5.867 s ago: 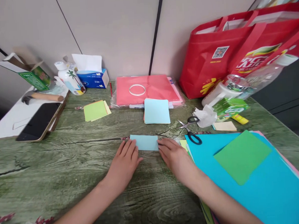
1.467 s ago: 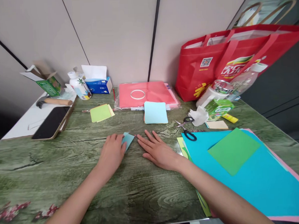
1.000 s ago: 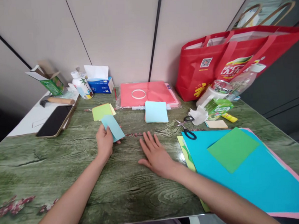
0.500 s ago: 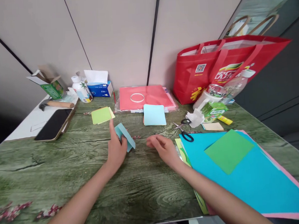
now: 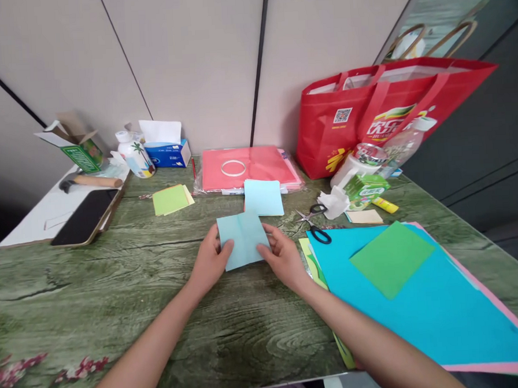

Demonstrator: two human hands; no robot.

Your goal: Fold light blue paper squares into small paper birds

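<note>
At the center of the frame, the light-blue square of paper (image 5: 244,241) is spread open between both hands, a crease running down its middle. Half a second ago it was bent along that fold and held by the left hand alone; now the right hand, then apart with its fingers bunched, has taken the opposite edge. The left hand (image 5: 209,259) pinches the left side, thumb on the front and fingers behind; the right hand (image 5: 287,258) grips the right side the same way. Whether the lower edge touches the wood-grain tabletop (image 5: 245,345) is hard to tell.

Just above the sheet in the frame sits the stack of light-blue squares (image 5: 263,197), unmoved, overlapping the pink paper pack (image 5: 261,165). The black-handled scissors (image 5: 315,223) lie open right of center, one handle over the large blue sheet (image 5: 392,332) at lower right, where the green sheet (image 5: 393,259) also lies.
</note>
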